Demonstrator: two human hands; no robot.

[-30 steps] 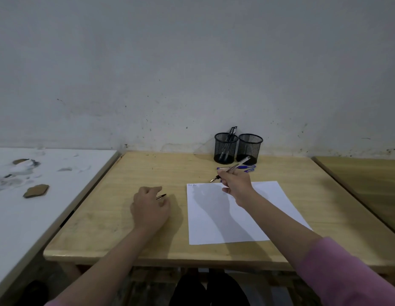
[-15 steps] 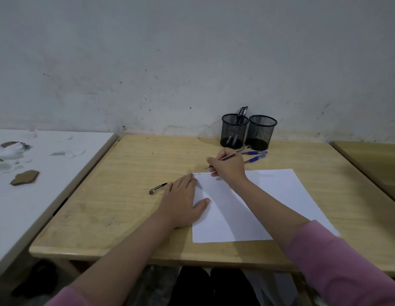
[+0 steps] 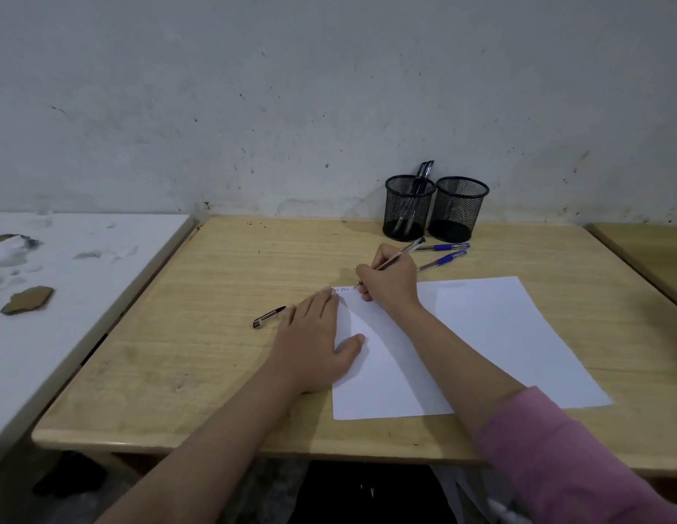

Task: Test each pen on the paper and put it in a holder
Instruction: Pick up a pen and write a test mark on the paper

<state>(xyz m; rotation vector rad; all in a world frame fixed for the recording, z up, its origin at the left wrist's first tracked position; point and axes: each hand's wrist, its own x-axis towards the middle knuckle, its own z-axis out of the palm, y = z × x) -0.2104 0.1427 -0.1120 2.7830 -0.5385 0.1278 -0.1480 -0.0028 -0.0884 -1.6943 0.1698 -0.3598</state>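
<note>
To your left a white table (image 3: 83, 259) stands beside the wooden table (image 3: 216, 353), a narrow gap between their edges; a brown flat scrap (image 3: 27, 299) and some pale debris lie on the white one. The left half of the wooden table is bare wood from the front edge back to the wall, so that is your open room.

A black pen cap (image 3: 269, 316) lies on the wood just left of your left hand (image 3: 314, 342). That hand rests flat, fingers straight and together, thumb spread; it presses the left edge of the paper (image 3: 480, 334), with the fingertips near the sheet's far left corner.

Your right hand (image 3: 390, 285) is just beyond, at the far left corner of the sheet, fingers curled round a clear pen (image 3: 399, 257) with its tip down on the paper. A few small scribbles show along the sheet's far edge there; they are too small to read.

Toward the back edge, close to the wall, stand two black mesh holders side by side, touching or nearly so: the left holder (image 3: 409, 209) has dark pens in it, and in the right holder (image 3: 460, 209) no pen shows. Two blue-gripped pens (image 3: 443, 253) lie on the wood between the holders and the paper's far edge. No brand or label can be read anywhere.

At the far right a second wooden table (image 3: 647, 255) begins past a slim gap.
</note>
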